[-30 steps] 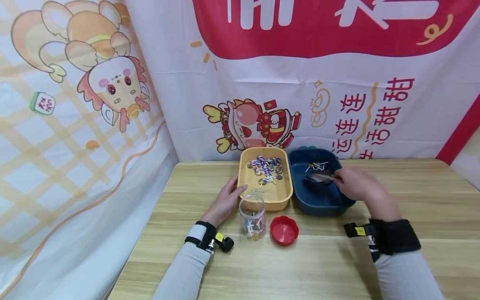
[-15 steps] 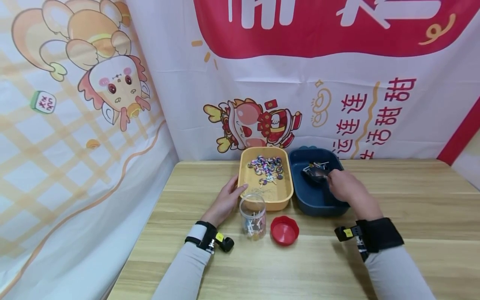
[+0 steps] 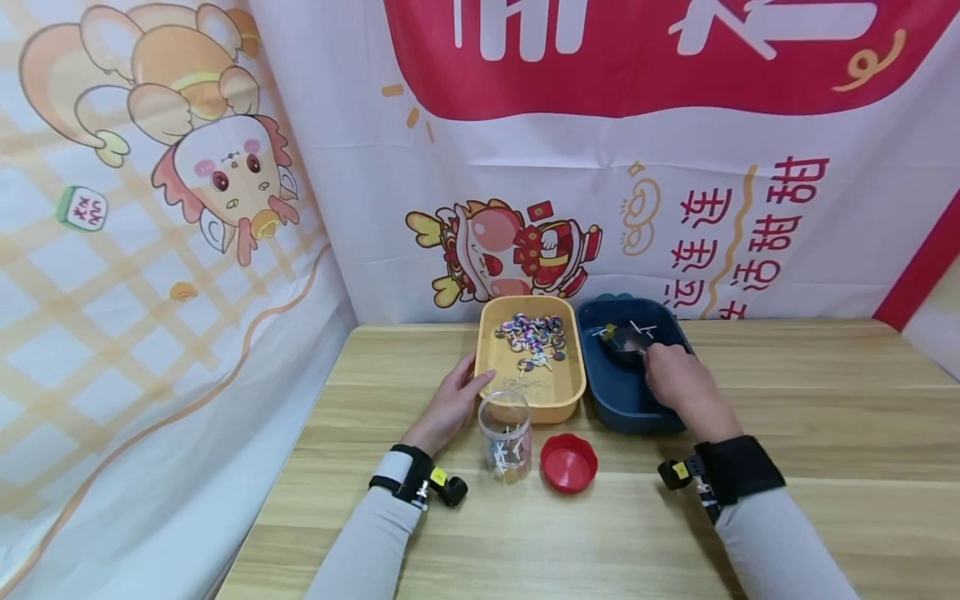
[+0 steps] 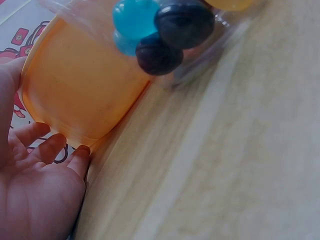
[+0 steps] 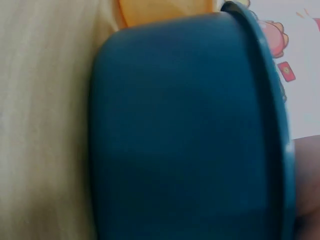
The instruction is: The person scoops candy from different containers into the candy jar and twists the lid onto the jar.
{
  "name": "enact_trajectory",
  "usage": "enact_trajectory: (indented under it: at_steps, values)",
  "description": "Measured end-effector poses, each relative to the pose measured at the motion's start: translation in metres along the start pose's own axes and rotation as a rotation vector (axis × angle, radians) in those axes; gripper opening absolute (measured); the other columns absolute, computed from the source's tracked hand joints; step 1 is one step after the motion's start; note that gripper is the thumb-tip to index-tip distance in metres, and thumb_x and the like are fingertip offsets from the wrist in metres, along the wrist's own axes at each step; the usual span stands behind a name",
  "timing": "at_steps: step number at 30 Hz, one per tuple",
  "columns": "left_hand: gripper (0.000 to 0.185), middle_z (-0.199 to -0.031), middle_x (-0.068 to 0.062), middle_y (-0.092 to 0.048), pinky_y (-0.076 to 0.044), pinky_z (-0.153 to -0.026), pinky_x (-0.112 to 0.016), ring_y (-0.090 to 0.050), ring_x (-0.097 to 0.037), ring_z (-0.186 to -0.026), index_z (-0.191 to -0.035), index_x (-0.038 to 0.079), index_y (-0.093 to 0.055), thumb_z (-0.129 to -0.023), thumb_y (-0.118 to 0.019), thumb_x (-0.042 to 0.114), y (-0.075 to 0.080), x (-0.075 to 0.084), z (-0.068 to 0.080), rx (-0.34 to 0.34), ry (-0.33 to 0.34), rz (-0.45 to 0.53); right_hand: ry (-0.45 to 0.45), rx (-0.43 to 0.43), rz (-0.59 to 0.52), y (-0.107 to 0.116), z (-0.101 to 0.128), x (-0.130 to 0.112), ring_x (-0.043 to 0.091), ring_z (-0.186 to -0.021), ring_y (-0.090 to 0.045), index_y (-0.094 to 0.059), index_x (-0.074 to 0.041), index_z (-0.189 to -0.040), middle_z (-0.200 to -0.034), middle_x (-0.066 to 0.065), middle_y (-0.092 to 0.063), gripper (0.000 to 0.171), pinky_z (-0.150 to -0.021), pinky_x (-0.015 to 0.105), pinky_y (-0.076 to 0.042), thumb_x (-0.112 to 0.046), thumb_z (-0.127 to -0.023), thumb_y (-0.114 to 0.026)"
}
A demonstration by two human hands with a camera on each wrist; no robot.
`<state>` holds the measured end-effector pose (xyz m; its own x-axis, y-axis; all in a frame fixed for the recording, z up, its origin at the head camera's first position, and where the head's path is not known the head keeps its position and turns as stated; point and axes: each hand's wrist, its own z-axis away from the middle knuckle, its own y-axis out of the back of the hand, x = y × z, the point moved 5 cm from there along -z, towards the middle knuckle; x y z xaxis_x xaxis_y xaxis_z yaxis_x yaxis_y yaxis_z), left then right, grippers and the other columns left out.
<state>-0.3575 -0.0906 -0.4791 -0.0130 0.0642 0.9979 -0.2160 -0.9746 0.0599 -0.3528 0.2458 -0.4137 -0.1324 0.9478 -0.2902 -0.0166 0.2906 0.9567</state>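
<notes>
My left hand [image 3: 450, 404] grips the left side of a yellow plastic basin [image 3: 551, 392], its thumb over the rim and its fingers against the outer wall. Swirl-patterned lollipops [image 3: 534, 332] lie in this basin, mostly toward the back. Inside the blue basin [image 3: 637, 418] on the right, my right hand [image 3: 684, 385] holds a scoop [image 3: 628, 342] by its handle. White lollipop sticks [image 3: 642, 329] show around the scoop's head. In the right wrist view the basin's wall hides most of the hand and all of the scoop.
A clear jar [image 3: 506, 429] partly filled with lollipops stands in front of the yellow basin, with its wide mouth uncovered. Next to it a red scalloped lid [image 3: 568, 463] lies on the wooden table [image 3: 600, 542]. Printed cloth [image 3: 360, 208] hangs behind the basins.
My right hand has moved left with the scoop, deeper over the blue basin, and a yellow lollipop now shows at the scoop's head. The left hand has stayed on the yellow basin.
</notes>
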Motion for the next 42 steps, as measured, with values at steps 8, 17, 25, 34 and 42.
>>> enact_trajectory:
  at_steps: [8,17,25,34,42]
  values:
    - [0.069,-0.170,-0.005,-0.022,-0.025,-0.125,-0.036,-0.024,-0.020,-0.155,-0.164,0.019,-0.024,-0.105,-0.058,0.031,0.000,-0.002,0.000,-0.003,0.013,0.005,0.021,0.050,0.069,-0.006,0.002,-0.009,0.028,-0.064,-0.056,-0.065,0.000,-0.095,-0.078,0.014,-0.059,0.022,-0.054,0.042,-0.047,-0.008,-0.105,-0.047]
    - [0.069,-0.170,-0.005,-0.023,-0.026,-0.125,-0.035,-0.024,-0.020,-0.154,-0.163,0.018,-0.025,-0.105,-0.058,0.032,0.000,0.000,0.001,-0.003,0.016,0.006,0.063,0.048,0.112,-0.009,0.000,-0.013,0.033,-0.073,-0.060,-0.060,0.004,-0.115,-0.090,0.020,-0.061,0.021,-0.058,0.050,-0.052,-0.009,-0.102,-0.053]
    - [0.070,-0.169,-0.006,-0.023,-0.027,-0.124,-0.035,-0.025,-0.020,-0.154,-0.163,0.017,-0.025,-0.104,-0.059,0.033,0.000,0.000,0.000,0.001,0.010,0.011,0.096,-0.025,-0.030,-0.011,-0.003,-0.009,0.029,-0.073,-0.056,-0.059,0.002,-0.108,-0.088,0.016,-0.060,0.019,-0.061,0.044,-0.048,-0.012,-0.105,-0.045]
    - [0.069,-0.169,-0.007,-0.023,-0.027,-0.125,-0.036,-0.025,-0.021,-0.154,-0.164,0.016,-0.024,-0.105,-0.058,0.029,0.000,-0.001,-0.002,-0.003,0.007,0.018,0.072,-0.035,-0.137,-0.009,-0.006,-0.002,0.025,-0.071,-0.053,-0.058,0.000,-0.114,-0.082,0.009,-0.053,0.025,-0.061,0.036,-0.042,-0.018,-0.109,-0.041]
    - [0.069,-0.170,-0.007,-0.022,-0.027,-0.125,-0.037,-0.024,-0.021,-0.154,-0.164,0.016,-0.024,-0.105,-0.058,0.028,0.000,0.000,0.000,-0.005,0.008,0.028,0.098,0.024,-0.213,-0.004,-0.006,0.001,0.024,-0.071,-0.052,-0.059,0.004,-0.116,-0.083,0.009,-0.053,0.028,-0.062,0.035,-0.041,-0.015,-0.109,-0.040]
